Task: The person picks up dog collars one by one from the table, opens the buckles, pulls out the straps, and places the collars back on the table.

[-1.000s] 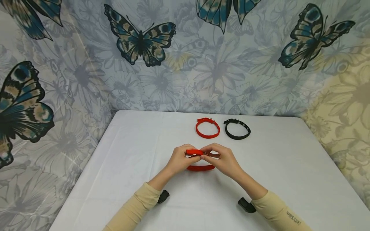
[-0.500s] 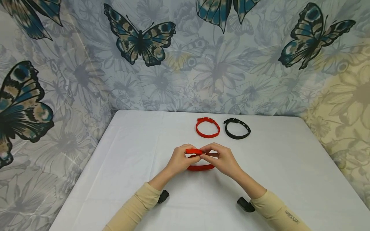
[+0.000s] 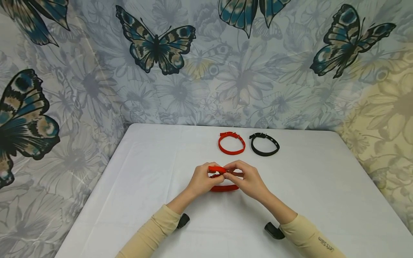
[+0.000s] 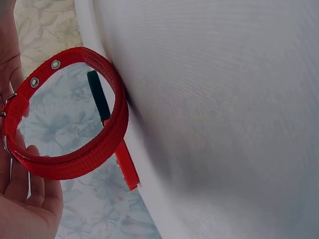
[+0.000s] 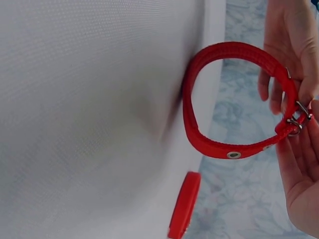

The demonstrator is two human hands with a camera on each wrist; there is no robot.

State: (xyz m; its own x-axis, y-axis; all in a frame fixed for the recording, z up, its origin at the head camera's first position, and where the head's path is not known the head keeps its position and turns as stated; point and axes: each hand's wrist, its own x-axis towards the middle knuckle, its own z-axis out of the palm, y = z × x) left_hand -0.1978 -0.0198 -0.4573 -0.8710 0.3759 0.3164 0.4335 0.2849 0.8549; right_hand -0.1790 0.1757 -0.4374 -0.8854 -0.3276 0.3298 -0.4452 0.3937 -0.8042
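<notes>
A red collar (image 3: 224, 188) with metal eyelets and a buckle is formed into a loop between both hands, near the middle of the table. On its left side, my left hand (image 3: 200, 180) pinches the strap close to the buckle. Opposite it, my right hand (image 3: 247, 179) pinches the strap by the buckle, fingertips nearly meeting the left ones. In the left wrist view the collar (image 4: 119, 109) hangs as a round loop with eyelets at its upper left. The right wrist view shows the metal buckle (image 5: 299, 117) between the hands, where the fingers partly cover it.
Behind the hands lie another red collar (image 3: 231, 153) and a black collar (image 3: 265, 154), both buckled into loops, on the white-covered table (image 3: 145, 154). A butterfly-patterned cloth (image 3: 206, 93) hangs behind the table's far edge. Black devices (image 3: 274, 231) sit at the wrists.
Both hands stay at nearly the same place with the red collar. Its upper strap end has shifted very slightly right along with the left hand. The other collars lie still.
</notes>
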